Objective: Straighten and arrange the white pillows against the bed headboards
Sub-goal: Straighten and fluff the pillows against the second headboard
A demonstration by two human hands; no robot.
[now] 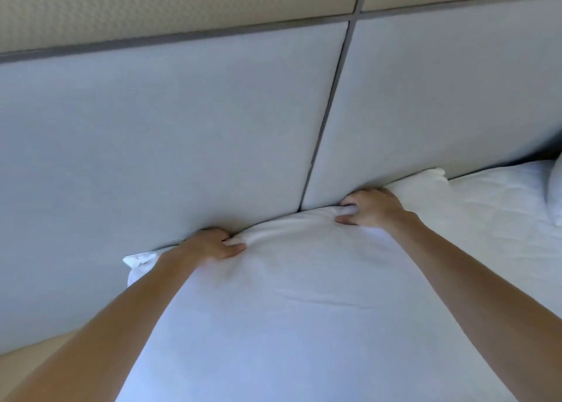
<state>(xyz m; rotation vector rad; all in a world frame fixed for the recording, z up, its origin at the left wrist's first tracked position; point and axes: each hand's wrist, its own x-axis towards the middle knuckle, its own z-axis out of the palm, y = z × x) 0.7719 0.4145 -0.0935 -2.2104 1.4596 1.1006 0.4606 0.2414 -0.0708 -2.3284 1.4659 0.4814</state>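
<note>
Item: large white fabric pillow [292,304], far edge touching the pale grey padded headboard [182,127], near the bed's left edge.

Left hand [209,245]: fingers curled, pinching the pillow's top edge near its left corner.

Right hand [372,207]: fingers curled, bunching the top edge.

Quilted white mattress [492,207]: bare at right; second white pillow [555,197] partly visible.

Risk: uneven pull from either hand likely skews the pillow, or creases stay pressed against the headboard.

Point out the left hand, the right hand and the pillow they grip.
left hand [209,245]: head view, back of hand.
right hand [372,208]: head view, back of hand.
white pillow [298,310]: head view, front face.
</note>
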